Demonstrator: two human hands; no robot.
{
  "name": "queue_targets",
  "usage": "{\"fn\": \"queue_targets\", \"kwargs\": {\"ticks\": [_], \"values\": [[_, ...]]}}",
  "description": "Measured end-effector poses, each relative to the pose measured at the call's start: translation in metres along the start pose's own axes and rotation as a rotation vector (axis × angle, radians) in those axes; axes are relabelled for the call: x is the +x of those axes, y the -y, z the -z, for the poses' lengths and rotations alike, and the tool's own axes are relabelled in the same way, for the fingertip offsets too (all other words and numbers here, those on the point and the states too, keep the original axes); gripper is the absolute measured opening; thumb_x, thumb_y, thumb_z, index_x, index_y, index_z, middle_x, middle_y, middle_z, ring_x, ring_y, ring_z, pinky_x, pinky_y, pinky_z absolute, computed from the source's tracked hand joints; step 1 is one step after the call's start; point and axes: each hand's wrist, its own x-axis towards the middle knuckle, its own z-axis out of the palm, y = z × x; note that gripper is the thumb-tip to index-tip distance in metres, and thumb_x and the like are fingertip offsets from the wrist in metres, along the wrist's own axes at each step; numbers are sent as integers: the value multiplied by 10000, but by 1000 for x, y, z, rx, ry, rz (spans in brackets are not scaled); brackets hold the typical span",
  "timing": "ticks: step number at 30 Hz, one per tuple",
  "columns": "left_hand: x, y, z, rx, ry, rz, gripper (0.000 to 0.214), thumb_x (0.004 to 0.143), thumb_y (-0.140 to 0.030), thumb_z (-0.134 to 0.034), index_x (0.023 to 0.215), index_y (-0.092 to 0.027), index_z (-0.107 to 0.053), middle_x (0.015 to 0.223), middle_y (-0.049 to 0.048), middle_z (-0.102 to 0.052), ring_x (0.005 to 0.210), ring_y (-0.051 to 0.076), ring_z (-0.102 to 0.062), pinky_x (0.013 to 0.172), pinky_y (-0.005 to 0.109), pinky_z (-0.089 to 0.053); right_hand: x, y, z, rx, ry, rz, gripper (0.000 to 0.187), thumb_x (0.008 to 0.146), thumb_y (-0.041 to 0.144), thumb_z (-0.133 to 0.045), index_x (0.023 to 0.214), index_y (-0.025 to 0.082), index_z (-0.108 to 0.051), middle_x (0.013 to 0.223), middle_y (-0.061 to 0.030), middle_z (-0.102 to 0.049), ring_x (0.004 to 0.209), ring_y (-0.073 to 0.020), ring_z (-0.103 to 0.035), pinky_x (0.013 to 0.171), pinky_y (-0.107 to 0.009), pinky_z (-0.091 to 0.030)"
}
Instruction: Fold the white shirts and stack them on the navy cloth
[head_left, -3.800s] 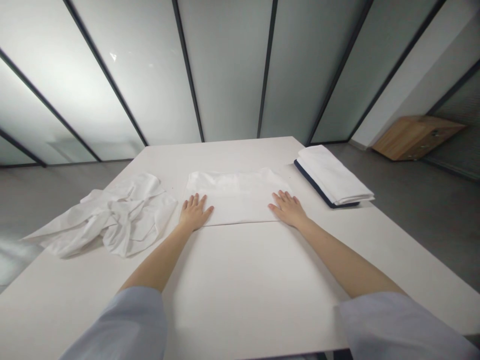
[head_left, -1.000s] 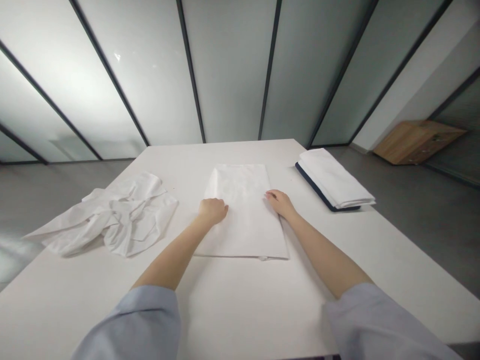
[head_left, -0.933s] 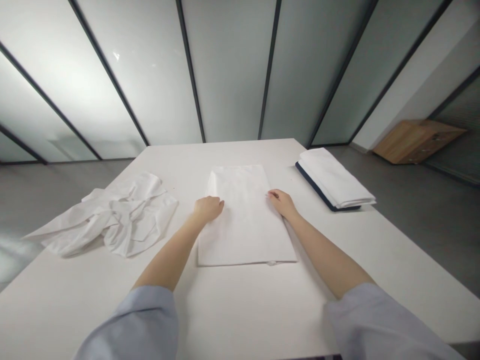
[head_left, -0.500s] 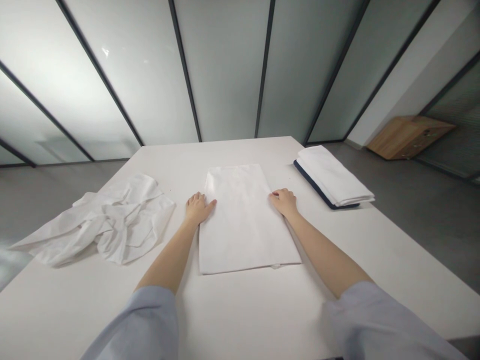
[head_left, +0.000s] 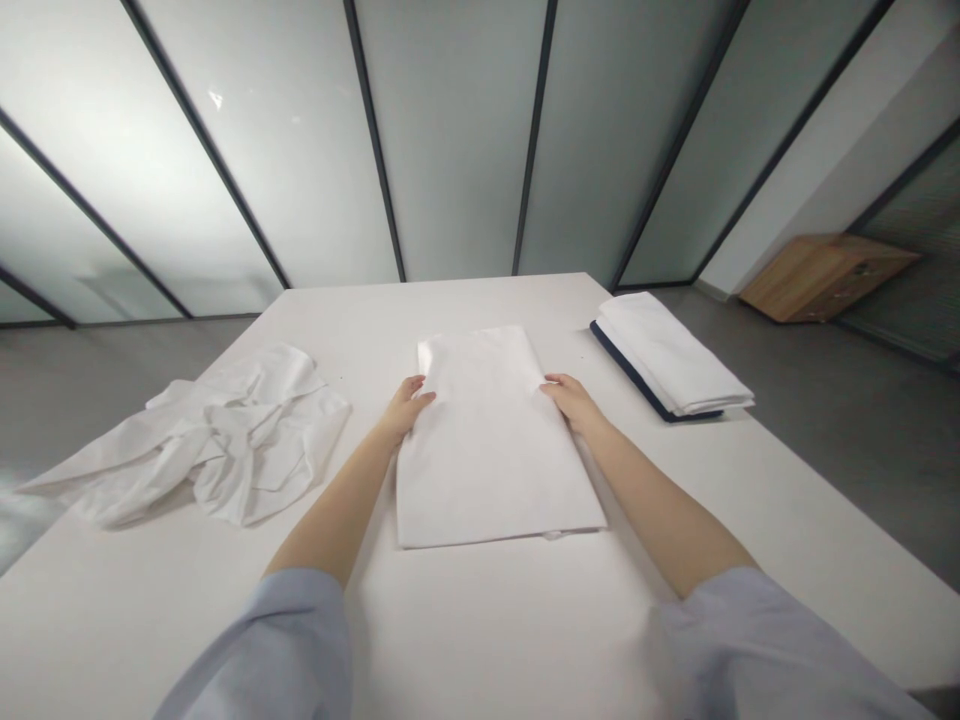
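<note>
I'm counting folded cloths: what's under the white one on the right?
Under the white cloth, dark navy fabric shows along the left and near edges; the rest is covered.

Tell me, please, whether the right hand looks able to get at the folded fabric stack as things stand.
Probably yes: the right hand is at the right edge of the folded white cloth, and only tabletop shows between it and the folded fabric stack.

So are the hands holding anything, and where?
The left hand and right hand touch opposite side edges of the folded white cloth between them; whether they actually grip it can't be told.
</note>
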Motion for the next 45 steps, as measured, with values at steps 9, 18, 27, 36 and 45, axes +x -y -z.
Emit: {"fn": "queue_targets", "kwargs": {"ticks": [9,18,27,36,45], "values": [[-1,-7,6,-276,27,315,949,734,-309,-709,1496,-113,-178,1340,207,-537,1062,271,-644,787,339,-571,-5,6,5,277,208,-109,419,694,189,-538,1105,155,-615,925,-74,-733,795,-226,-688,721,-333,-556],[-10,-13,5,-283,124,123,1086,723,-292,-694,1527,-275,35,1349,142,-554,1023,252,-662,849,405,-550,-13,7,7,123,189,63,717,786,198,-451,1473,191,-245,1081,-70,-699,903,-216,-684,822,-382,-543],[-16,-14,13,-303,303,141,800,695,-280,-716,1427,-259,-394,1026,63,-713,822,204,-697,783,362,-563,-18,4,14,174,328,105,619,704,160,-501,1320,210,-472,1086,-61,-687,912,-228,-675,809,-393,-543],[-8,-8,15,-336,280,172,760,602,-197,-763,1317,-182,-507,878,52,-710,683,182,-685,689,341,-559,-13,1,16,178,437,89,739,585,105,-499,1319,189,-479,1113,-59,-679,966,-215,-655,850,-363,-533],[-14,-18,20,-87,336,93,858,574,-197,-769,1379,-206,-472,1121,94,-675,973,250,-654,859,396,-521,-14,6,7,188,366,10,735,557,40,-507,1274,199,-529,891,-13,-710,758,-172,-658,707,-272,-532]]}}
